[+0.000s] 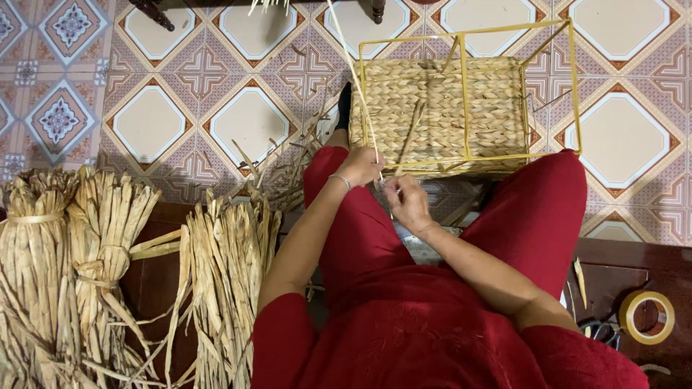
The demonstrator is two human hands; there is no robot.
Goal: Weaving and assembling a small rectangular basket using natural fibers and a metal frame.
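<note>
Floor: patterned ceramic tiles (151, 122), beige, brown and blue.
Basket: half-woven straw basket (440, 108) on a yellow wire frame (465, 94), set on the floor between the knees; nothing seen inside.
Strand: long pale straw strand (353, 68), run up from the hands past the frame.
Left hand (360, 167): pinched on the strand.
Right hand (407, 202): fingers closed on the strand's lower end.
Stock: tied dried straw bundles (101, 245) at left.
Side: tape roll (646, 317), scissors (602, 331) at right.

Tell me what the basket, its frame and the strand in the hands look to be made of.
Basket: braided dried plant fibre, matte tan; plaited rows show.
Frame: thin rods, probably metal, coated glossy yellow; straight with crisp corners.
Strand: a pale dried stalk or leaf strip, like the tied bundles; pinched by left hand and right hand.
</note>
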